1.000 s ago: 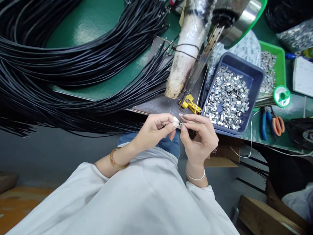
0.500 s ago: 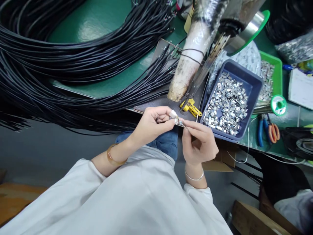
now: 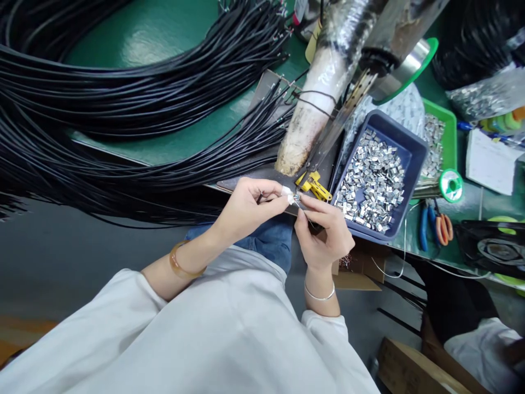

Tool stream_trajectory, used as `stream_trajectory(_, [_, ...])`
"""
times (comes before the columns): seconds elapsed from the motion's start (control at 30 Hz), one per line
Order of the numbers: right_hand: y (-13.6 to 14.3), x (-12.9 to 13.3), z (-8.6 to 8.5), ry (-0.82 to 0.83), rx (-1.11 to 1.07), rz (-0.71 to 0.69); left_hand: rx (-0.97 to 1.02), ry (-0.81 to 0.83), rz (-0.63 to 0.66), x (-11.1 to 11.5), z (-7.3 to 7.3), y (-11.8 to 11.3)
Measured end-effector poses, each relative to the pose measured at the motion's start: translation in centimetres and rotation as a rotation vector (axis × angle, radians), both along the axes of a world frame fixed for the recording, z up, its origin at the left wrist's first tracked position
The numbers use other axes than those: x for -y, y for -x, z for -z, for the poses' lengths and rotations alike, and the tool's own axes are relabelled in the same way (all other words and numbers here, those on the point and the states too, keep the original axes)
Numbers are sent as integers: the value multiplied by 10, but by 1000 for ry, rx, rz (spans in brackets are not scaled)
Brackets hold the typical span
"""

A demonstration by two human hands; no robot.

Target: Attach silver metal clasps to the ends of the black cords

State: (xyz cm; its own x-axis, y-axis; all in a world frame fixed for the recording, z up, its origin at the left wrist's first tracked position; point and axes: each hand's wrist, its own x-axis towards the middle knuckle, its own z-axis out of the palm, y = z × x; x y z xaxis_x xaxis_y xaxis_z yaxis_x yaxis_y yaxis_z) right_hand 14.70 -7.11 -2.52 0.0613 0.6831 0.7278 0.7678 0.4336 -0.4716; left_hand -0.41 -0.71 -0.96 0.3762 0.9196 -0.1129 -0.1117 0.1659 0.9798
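My left hand (image 3: 256,205), with white wrapping on its fingertips, pinches the end of a black cable (image 3: 260,196). A tiny silvery metal piece (image 3: 297,197) shows at those fingertips, its details too small to make out. Close against it from the right, the fingers of my right hand (image 3: 325,232) are closed and touch the metal piece. A thin, dark, needle-like thing (image 3: 302,207) runs between the right thumb and fingers; its kind is unclear. Just beyond my fingertips lies a yellow plastic clip-like part (image 3: 315,185), under the tip of a metal-tubed fixture (image 3: 340,120).
A blue tray (image 3: 415,143) of small metal shells stands at right, before a green tray (image 3: 450,139). Large black cable bundles (image 3: 164,104) cover the left bench. A wrapped white post (image 3: 305,120) rises centrally. Pliers (image 3: 424,227), a solder reel (image 3: 451,186) and paper (image 3: 490,161) lie right.
The view has shifted slightly, moving the bench things left. Both hands stay together at the small metal piece; my right fingers have changed their angle a little.
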Motion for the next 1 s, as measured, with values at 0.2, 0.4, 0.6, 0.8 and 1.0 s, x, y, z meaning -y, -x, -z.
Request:
stream_trajectory(0.2, [1,-4,5,-37,-20,18,-9,-25,-63,-2,-5,-4])
stream_trajectory(0.4, [1,-7,6,-7,-79,2,-29,-25,-54,-4,-3,-1])
stream_trajectory(0.6, [-1,-6,8,-52,13,16,-35,-38,-55,-4,-3,-2])
stream_trajectory(0.8, [0,-7,7,-45,-12,21,-28,-43,-77,-3,-6,-4])
stream_trajectory(1.0, [4,-10,4,-17,-118,8,-48,-59,-108,-4,-7,-6])
